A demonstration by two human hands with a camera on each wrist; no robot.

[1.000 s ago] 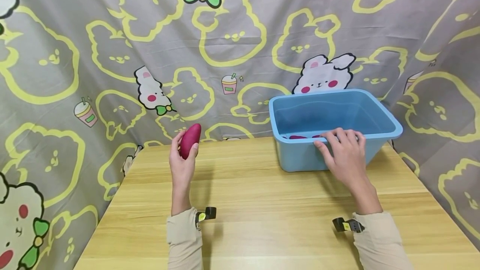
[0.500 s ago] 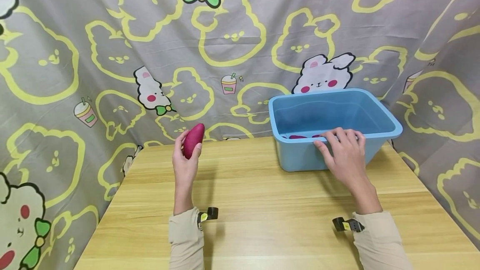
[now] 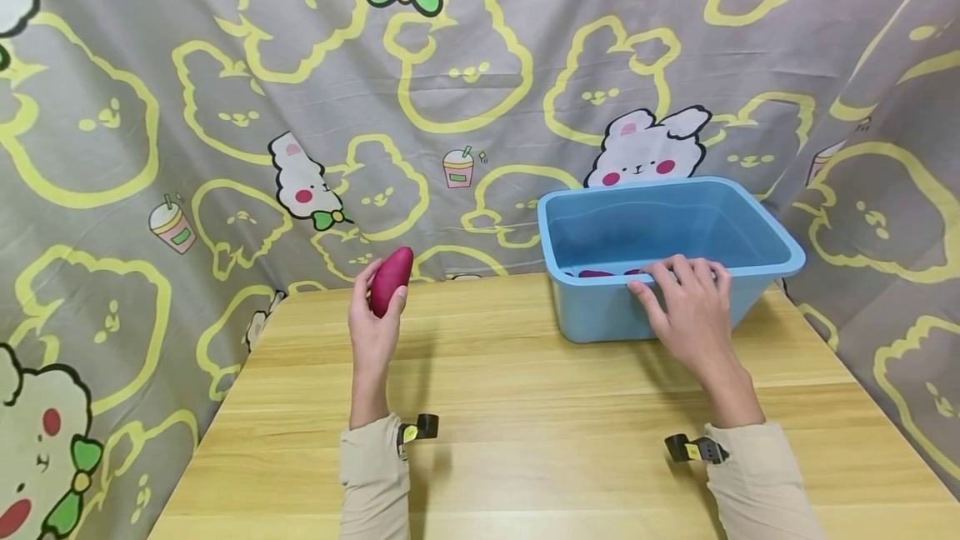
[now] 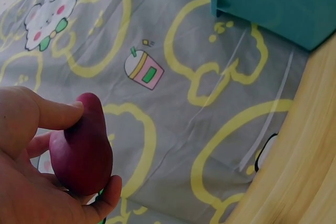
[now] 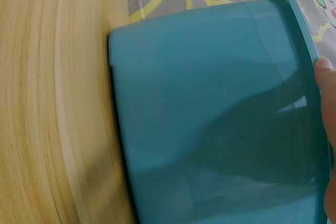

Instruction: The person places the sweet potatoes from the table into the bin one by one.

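Note:
Raised above the left part of the table, my left hand (image 3: pixel 373 332) grips a smooth, purple-red sweet potato (image 3: pixel 392 282) between thumb and fingers. It tilts with its narrower end up and to the right. The left wrist view shows the same sweet potato (image 4: pixel 84 148) with the thumb on one side and fingertips behind and below. My right hand (image 3: pixel 693 307) holds the near rim of a blue plastic tub (image 3: pixel 600 307), its fingers hooked over the edge and the thumb outside. Inside the tub lie purple-red pieces (image 3: pixel 596 273), mostly hidden by the near wall.
The tub stands at the back right of a wooden table (image 3: pixel 510 423). A grey curtain (image 3: pixel 480 90) with yellow outlines and rabbit prints hangs close behind the table and along both sides. A small camera (image 3: pixel 427 426) is strapped to the left wrist.
My left hand has drifted slightly to the right with the sweet potato still in its grip. The right hand and the tub stay where they were.

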